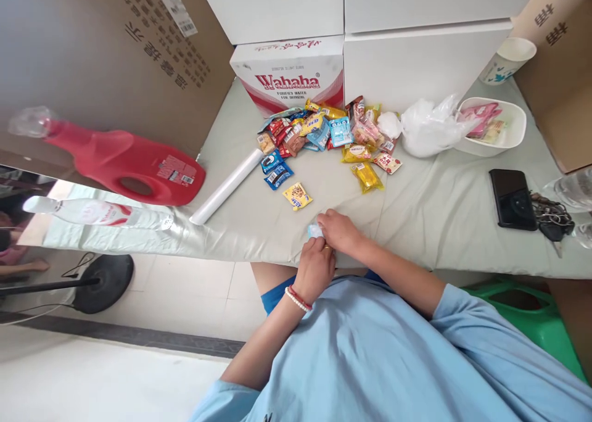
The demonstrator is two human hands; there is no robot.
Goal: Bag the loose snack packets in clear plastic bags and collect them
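At the table's near edge, a small light-blue and white packet (315, 231) is pinched between my two hands; the fingers cover part of it. My left hand (316, 261), with a beaded bracelet at the wrist, has its fingers closed on the packet's near edge. From the right, my right hand (341, 232) closes its fingertips on the packet's right side. Just beyond lies a yellow snack packet (298, 196), apart from both hands. Farther off are two blue packets (278, 176) and a yellow-wrapped snack (367, 177).
A pile of snack packets (319, 132) lies before a Wahaha box (289, 79). To the left are a white roll (226, 187), red jug (134, 163) and water bottle (97, 212). Rightward are a plastic bag (425, 129), white bowl (515, 129), paper cup (509, 58), phone (513, 198) and keys (552, 215).
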